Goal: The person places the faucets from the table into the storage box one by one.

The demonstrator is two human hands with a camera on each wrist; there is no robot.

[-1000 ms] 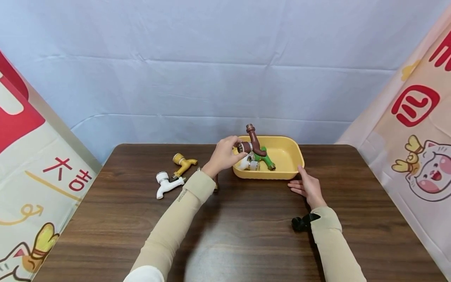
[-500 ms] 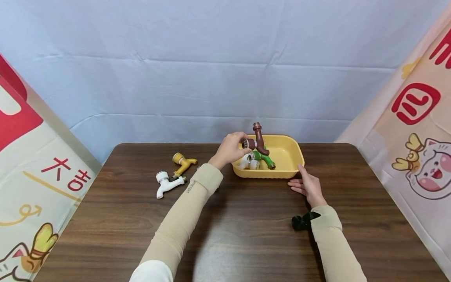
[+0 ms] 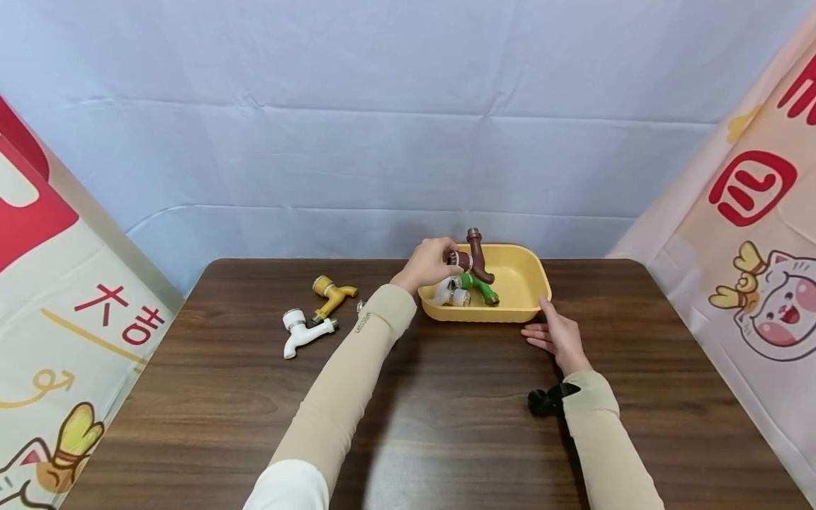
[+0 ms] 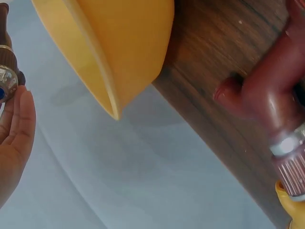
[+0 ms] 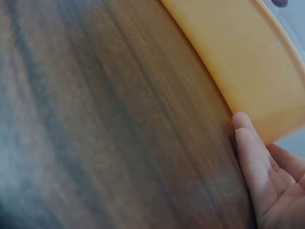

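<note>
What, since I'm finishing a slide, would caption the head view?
Left hand holds a brown tap over a yellow basin; right hand touches the basin's corner.

There is one worktop (image 3: pixel 459 432) with one yellow tray (image 3: pixel 521 283) at its far edge. At least six taps show: one yellow tap (image 3: pixel 333 299) and one white tap (image 3: pixel 307 334) toward the worktop's far left corner, one dark red tap (image 4: pixel 269 98) mostly hidden from the head view, one brown tap (image 3: pixel 478 261) in one of the two hands, the left hand (image 3: pixel 428 265), and, inside the tray, one green tap (image 3: pixel 487 291) and at least one whitish tap (image 3: pixel 441 292), overlapped.
</note>
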